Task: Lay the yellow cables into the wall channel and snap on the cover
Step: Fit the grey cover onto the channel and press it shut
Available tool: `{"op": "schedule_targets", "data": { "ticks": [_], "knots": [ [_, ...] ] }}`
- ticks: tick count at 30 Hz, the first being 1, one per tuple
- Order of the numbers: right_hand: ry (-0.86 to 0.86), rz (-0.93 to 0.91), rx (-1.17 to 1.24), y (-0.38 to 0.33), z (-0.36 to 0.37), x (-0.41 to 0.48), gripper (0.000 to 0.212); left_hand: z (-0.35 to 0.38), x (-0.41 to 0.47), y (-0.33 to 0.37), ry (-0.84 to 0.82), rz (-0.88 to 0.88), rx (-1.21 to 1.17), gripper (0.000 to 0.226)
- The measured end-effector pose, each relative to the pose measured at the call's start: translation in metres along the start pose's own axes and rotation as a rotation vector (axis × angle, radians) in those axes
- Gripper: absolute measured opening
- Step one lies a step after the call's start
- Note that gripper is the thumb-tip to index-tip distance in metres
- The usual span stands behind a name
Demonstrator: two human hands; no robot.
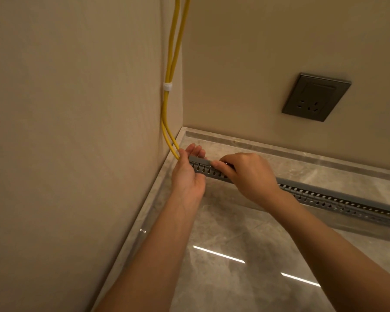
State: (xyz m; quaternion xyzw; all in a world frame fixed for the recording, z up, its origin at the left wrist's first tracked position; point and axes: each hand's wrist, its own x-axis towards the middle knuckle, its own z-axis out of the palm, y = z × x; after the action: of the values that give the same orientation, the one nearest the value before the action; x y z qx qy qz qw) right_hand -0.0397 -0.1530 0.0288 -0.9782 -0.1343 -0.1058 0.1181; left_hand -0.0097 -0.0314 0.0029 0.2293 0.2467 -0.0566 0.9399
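Two yellow cables (171,64) hang down the wall corner, bound by a white clip (167,86), and curve toward the floor. A grey slotted channel (338,199) runs along the floor by the right wall. My left hand (188,172) cups the channel's left end, fingers spread behind it, with the cables' lower ends (175,152) against my thumb. My right hand (248,174) presses its fingertips on a grey cover strip (199,160) on top of the channel's left end. The cables inside the channel are hidden by my hands.
A dark wall socket (316,96) sits on the right wall above the channel. A stone skirting (279,149) lines the wall base. The glossy marble floor (245,255) spreads out in front of me.
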Motion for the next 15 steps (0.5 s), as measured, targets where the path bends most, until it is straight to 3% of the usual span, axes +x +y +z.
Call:
{"op": "schedule_targets", "data": {
  "ticks": [7, 12, 15],
  "knots": [
    [-0.029, -0.077, -0.176, -0.005, -0.005, -0.004, 0.048, 0.005, -0.003, 0.003, 0.051, -0.045, -0.045, 0.037],
    [-0.107, -0.127, -0.232, -0.008, -0.004, -0.015, 0.034, 0.007, -0.006, 0.005, 0.063, -0.080, -0.085, 0.034],
    [-0.055, -0.083, -0.225, -0.010, -0.003, -0.022, 0.025, 0.007, -0.006, 0.004, 0.076, -0.090, -0.106, 0.033]
  ]
}}
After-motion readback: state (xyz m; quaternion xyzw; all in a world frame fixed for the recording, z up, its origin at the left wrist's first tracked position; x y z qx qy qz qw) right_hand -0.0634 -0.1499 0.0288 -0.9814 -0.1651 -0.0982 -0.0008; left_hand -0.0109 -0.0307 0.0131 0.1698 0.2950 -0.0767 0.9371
